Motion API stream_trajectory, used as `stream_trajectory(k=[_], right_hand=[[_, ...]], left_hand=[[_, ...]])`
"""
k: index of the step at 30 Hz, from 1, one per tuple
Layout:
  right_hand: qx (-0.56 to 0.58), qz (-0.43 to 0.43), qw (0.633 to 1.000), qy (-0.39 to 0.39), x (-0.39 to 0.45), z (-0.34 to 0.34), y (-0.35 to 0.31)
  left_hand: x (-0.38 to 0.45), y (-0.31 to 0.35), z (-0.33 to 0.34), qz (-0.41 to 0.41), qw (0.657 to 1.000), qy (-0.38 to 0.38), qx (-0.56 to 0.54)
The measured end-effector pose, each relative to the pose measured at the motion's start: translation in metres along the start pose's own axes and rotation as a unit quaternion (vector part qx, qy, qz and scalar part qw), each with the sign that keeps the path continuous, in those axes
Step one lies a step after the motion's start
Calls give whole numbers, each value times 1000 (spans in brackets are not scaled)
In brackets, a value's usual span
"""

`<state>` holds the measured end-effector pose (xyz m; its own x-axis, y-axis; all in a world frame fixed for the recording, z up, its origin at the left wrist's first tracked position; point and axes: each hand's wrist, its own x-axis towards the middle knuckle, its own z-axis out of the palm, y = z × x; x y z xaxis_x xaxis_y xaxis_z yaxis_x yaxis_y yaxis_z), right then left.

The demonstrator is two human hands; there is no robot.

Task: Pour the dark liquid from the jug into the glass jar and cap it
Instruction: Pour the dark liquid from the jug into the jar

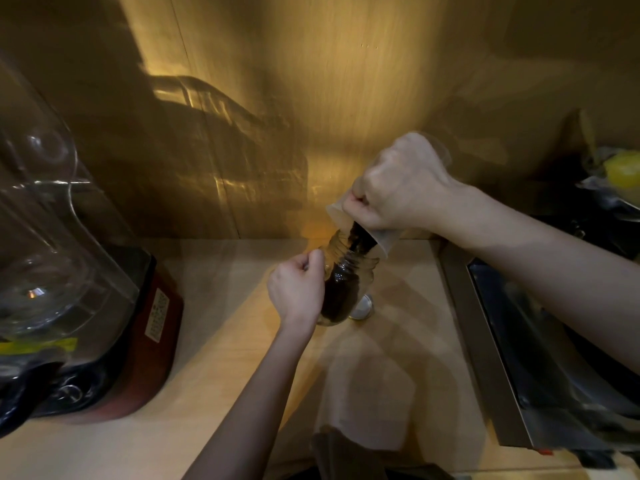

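Note:
A clear glass jar stands tilted on the pale wooden counter, partly filled with dark liquid. My left hand grips the jar's left side. My right hand holds a translucent plastic jug tipped steeply mouth-down over the jar's opening. A dark stream runs from the jug's rim into the jar. A round metal lid lies on the counter just right of the jar's base.
A blender with a red base and clear cover fills the left. A steel sink lies to the right, with a yellow object on a dark rack behind. A wooden wall backs the counter.

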<state>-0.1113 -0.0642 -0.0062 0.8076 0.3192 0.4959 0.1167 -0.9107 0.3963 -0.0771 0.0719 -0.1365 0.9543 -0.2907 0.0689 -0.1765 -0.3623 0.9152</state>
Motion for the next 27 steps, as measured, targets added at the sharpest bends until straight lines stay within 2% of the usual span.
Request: stream_trajectory(k=[14, 27], right_hand=[[-21, -34, 999, -35, -1, 4, -3], [-9, -25, 1000, -16, 5, -3, -4]], left_hand=[[-1, -2, 1, -5, 1000, 3, 4], [-1, -3, 1, -11, 1000, 5, -18]])
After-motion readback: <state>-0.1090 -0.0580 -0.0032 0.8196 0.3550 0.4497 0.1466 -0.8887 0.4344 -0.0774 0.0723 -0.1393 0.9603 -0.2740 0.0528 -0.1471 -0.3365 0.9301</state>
